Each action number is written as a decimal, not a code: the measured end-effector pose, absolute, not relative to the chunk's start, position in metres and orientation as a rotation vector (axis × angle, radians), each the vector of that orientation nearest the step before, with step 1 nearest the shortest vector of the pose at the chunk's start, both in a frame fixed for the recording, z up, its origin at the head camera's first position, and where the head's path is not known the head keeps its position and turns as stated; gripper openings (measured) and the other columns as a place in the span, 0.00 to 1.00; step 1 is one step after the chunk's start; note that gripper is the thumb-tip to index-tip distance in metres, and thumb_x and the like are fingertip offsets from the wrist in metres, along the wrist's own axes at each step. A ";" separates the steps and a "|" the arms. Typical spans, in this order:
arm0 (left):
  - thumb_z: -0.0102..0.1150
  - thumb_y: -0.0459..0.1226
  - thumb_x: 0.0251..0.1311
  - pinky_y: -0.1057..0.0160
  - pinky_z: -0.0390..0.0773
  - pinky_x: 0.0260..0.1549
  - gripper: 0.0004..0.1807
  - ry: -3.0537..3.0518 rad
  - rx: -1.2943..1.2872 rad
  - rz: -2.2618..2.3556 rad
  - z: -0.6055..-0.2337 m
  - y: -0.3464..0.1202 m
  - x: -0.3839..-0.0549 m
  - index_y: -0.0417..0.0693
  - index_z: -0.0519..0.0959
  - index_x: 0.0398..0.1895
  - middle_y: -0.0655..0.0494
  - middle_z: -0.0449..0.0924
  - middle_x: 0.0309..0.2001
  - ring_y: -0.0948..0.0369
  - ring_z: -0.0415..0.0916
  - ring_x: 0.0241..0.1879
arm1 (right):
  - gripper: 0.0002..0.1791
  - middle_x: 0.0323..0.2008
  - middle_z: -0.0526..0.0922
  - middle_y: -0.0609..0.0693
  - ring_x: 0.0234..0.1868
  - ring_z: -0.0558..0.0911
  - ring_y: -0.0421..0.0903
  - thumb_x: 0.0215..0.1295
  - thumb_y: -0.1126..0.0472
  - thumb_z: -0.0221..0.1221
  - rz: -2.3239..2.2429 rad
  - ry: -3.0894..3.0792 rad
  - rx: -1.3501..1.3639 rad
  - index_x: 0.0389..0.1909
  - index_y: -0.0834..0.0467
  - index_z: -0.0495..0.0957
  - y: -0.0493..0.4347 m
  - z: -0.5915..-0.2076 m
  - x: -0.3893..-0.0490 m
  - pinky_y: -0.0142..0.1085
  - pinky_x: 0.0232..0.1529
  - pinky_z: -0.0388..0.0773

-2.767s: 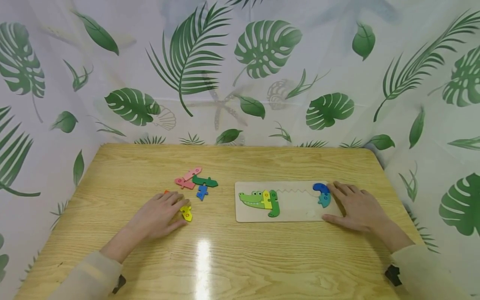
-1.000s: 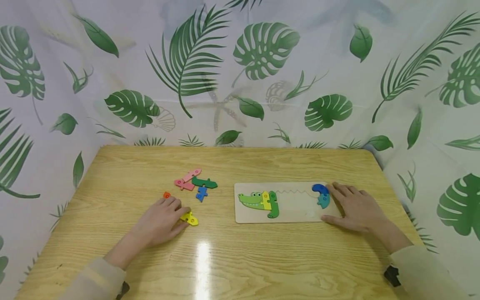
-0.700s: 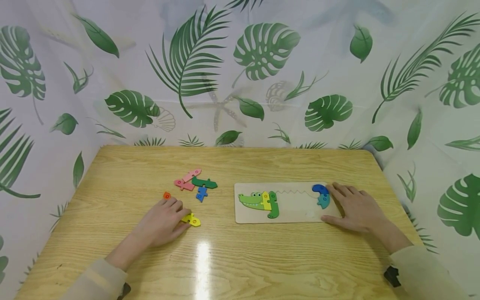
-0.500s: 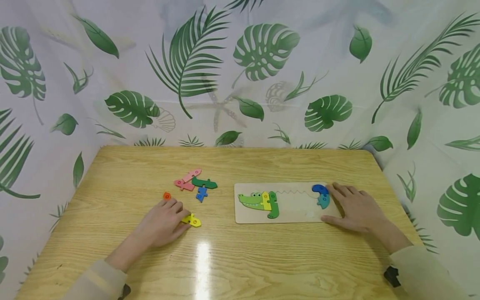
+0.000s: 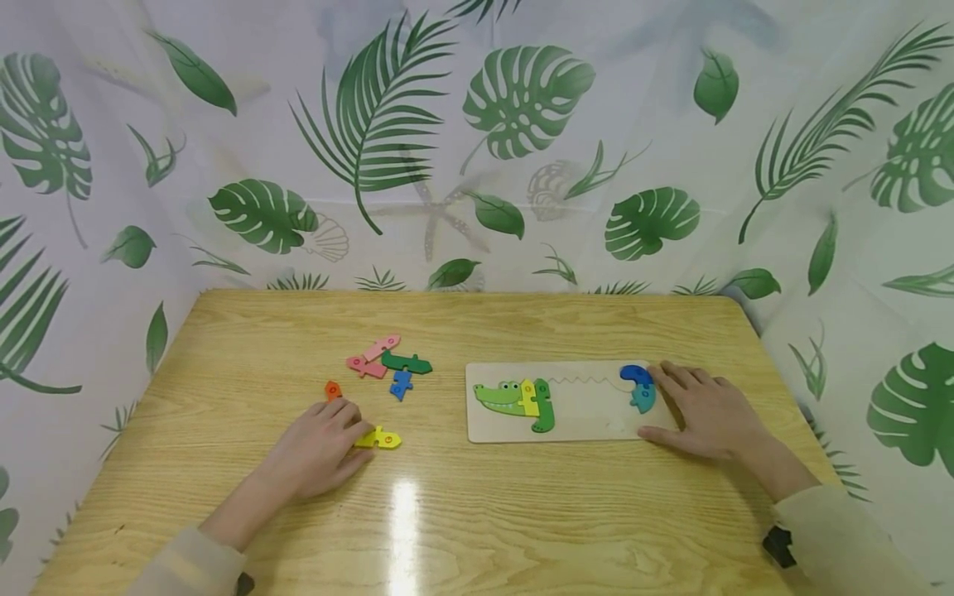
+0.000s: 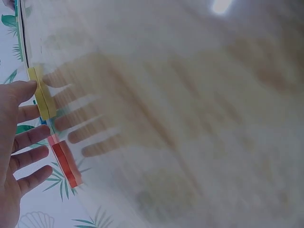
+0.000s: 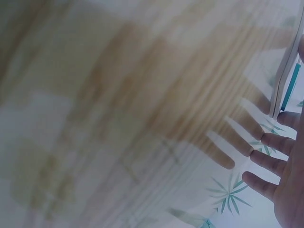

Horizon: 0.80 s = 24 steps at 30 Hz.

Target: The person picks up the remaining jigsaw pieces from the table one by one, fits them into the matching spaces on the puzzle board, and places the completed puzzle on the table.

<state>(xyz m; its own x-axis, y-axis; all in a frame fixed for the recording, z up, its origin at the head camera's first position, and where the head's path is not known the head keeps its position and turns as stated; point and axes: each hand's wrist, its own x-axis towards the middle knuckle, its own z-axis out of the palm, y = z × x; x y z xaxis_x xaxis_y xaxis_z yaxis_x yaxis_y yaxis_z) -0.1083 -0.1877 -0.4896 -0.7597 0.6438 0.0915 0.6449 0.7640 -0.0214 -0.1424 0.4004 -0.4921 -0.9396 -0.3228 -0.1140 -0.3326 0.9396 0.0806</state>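
My left hand [image 5: 316,445] is low over the table's left half, its fingers loosely spread. Its index finger is at a yellow puzzle piece [image 5: 382,438], partly covering it, and the thumb lies a little in front. In the left wrist view the thumb tip overlaps the yellow piece [image 6: 42,97]. An orange piece [image 5: 333,389] shows just beyond the fingertips. My right hand [image 5: 711,416] rests with straight, spread fingers at the right end of a wooden puzzle board [image 5: 589,422]. On the board lie a green crocodile head [image 5: 495,400], yellow and green pieces beside it, and a blue tail [image 5: 637,376].
Behind the left hand lie a light pink piece [image 5: 383,346], a darker pink piece [image 5: 365,367], a dark green piece [image 5: 407,362] and a blue piece [image 5: 401,384]. Leaf-printed cloth [image 5: 537,240] stands behind and beside the wooden table [image 5: 566,513].
The yellow piece has turned from pointing toward me to pointing right. My left thumb has moved off its edge, and the left hand has shifted slightly left, nearer me. The right hand stays put.
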 end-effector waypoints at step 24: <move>0.68 0.52 0.66 0.50 0.83 0.55 0.18 -2.875 -1.093 -0.059 -0.486 -0.191 -0.096 0.51 0.86 0.50 0.55 0.83 0.47 0.54 0.80 0.51 | 0.62 0.79 0.65 0.66 0.74 0.70 0.70 0.62 0.16 0.53 0.154 2.997 -0.510 0.83 0.57 0.58 0.402 -0.494 -0.144 0.70 0.67 0.71</move>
